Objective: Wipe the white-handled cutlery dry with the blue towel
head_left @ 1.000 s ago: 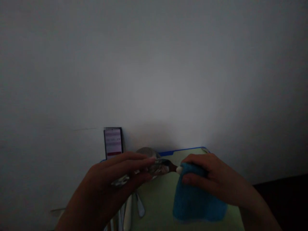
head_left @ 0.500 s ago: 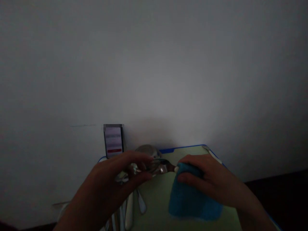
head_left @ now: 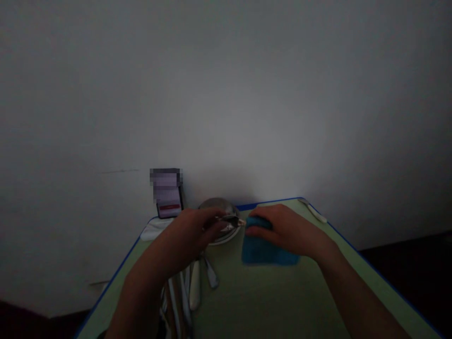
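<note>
My left hand (head_left: 183, 238) pinches the metal head of a spoon (head_left: 231, 219), and the fingers hide part of it. Wrapped round the spoon's pale handle is a blue cloth (head_left: 270, 252), gripped by my right hand (head_left: 284, 229); most of the handle is covered. Both hands are above the table, in front of a round metal dish (head_left: 215, 202). Below my left hand lie several pieces of cutlery side by side, among them one with a cream handle (head_left: 195, 287) and one with a metal handle (head_left: 212, 274).
A phone (head_left: 170, 200) leans on the wall at the back left, with a white item (head_left: 153, 229) by its base. At the table's far right corner lies a utensil with a white handle (head_left: 316, 213). The green tabletop (head_left: 268, 301) has a blue edge.
The view has tipped downward, showing more of the table. Both hands, still holding the spoon and cloth, appear higher in view and farther from me. The cloth has shifted left.
</note>
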The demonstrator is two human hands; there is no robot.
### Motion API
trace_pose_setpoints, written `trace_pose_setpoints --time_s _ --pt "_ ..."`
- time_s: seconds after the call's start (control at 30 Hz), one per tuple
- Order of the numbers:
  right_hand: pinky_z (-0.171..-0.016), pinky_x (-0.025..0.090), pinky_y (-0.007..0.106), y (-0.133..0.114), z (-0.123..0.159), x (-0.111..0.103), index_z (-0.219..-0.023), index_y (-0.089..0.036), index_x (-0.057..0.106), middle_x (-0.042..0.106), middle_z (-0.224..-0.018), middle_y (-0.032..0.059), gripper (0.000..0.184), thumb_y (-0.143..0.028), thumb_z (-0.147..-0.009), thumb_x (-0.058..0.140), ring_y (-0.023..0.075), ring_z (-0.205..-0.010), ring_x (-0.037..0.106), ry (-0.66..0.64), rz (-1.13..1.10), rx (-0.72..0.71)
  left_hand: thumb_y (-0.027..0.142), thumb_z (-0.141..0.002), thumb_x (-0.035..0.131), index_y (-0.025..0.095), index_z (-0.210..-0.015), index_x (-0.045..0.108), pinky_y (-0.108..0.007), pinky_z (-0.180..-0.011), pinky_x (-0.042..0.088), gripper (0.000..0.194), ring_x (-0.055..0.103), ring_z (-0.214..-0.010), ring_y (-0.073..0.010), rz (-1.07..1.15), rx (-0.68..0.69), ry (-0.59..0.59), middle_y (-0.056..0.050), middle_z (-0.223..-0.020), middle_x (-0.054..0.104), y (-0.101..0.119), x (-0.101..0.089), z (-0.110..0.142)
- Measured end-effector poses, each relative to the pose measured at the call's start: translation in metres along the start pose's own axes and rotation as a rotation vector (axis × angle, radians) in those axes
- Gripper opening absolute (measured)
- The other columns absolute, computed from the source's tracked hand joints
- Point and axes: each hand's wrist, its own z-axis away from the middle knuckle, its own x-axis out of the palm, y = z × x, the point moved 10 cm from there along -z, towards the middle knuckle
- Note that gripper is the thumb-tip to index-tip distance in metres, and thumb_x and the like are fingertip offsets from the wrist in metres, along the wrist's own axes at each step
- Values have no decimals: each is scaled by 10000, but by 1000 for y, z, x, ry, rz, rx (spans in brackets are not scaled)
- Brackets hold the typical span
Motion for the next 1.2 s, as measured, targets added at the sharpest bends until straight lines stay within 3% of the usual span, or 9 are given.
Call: trace_pose_setpoints --time_s 0.1,0.2,0.33,0.53,0.77,0.93,1.07,1.2 --pt "-796 405 334 2 -3 -4 -955 -184 626 661 -890 65 304 -439 -873 482 201 -867 578 94 72 -10 298 -882 424 146 -849 664 -205 -499 412 285 610 -559 -139 -22 -6 6 -20 -651 687 -2 -1 0" --pt "-871 381 370 2 -4 -9 -974 -166 608 649 -921 73 282 -403 -878 489 212 -920 548 178 103 -11 295 -886 414 144 -863 655 -213 -539 430 286 625 -585 -138 21 -13 108 -21 -677 697 -4 -11 -1" --pt "-851 404 332 1 -3 -8 -1044 -168 575 632 -1009 74 238 -326 -889 486 193 -945 545 148 0 -38 338 -889 422 146 -872 646 -225 -570 449 295 648 -630 -149 66 -69 186 -24 -705 706 -11 -19 -1" --pt "-712 424 279 -3 2 -14 -1008 -172 602 647 -903 42 240 -343 -888 484 162 -808 577 52 -104 -28 370 -876 473 198 -933 664 -196 -543 436 263 612 -610 -124 163 -13 16 17 -684 675 1 -13 9" --pt "-681 402 240 -21 8 -26 -987 -206 613 650 -876 2 208 -350 -868 520 130 -777 582 44 -122 -52 345 -878 497 226 -869 654 -178 -562 430 197 618 -634 -104 176 49 -26 41 -702 668 25 -19 22" --pt "-698 394 258 -32 8 -27 -952 -197 604 644 -881 7 156 -286 -866 509 139 -779 566 28 -45 -71 363 -873 490 222 -867 644 -198 -542 429 209 617 -620 -120 112 34 -41 32 -703 663 30 -16 21" --pt "-683 389 257 -32 8 -29 -914 -196 608 639 -845 0 123 -252 -844 522 134 -752 561 41 -25 -72 339 -838 553 240 -874 649 -184 -538 440 143 633 -625 -114 138 37 -42 44 -716 681 30 -14 20" --pt "-617 385 218 -26 6 -27 -918 -201 619 636 -797 -18 134 -267 -848 527 104 -687 553 12 -143 -71 330 -814 602 278 -974 642 -176 -560 462 173 645 -642 -110 148 73 -19 56 -743 692 32 -16 22"
